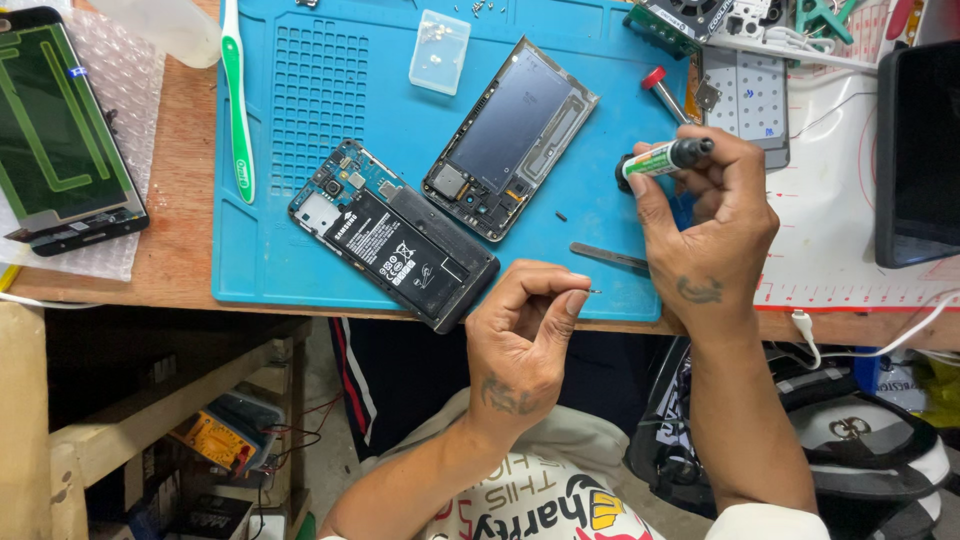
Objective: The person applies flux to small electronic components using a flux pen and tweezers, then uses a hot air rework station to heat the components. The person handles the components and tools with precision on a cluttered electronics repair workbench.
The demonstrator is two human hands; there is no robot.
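Over blue mat (300, 150): left hand (520, 340) pinching tiny screw (594, 292); right hand (710, 225) gripping screwdriver (665, 158) just above.

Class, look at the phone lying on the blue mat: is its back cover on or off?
Off. The phone shows its bare battery and circuit board; its separate frame lies beside it.

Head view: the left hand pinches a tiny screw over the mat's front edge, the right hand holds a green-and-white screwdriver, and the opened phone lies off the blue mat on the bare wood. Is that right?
Not quite. In the head view the opened phone lies on the blue mat, not on the bare wood. The rest holds: the left hand pinches a tiny screw and the right hand holds the green-and-white screwdriver.
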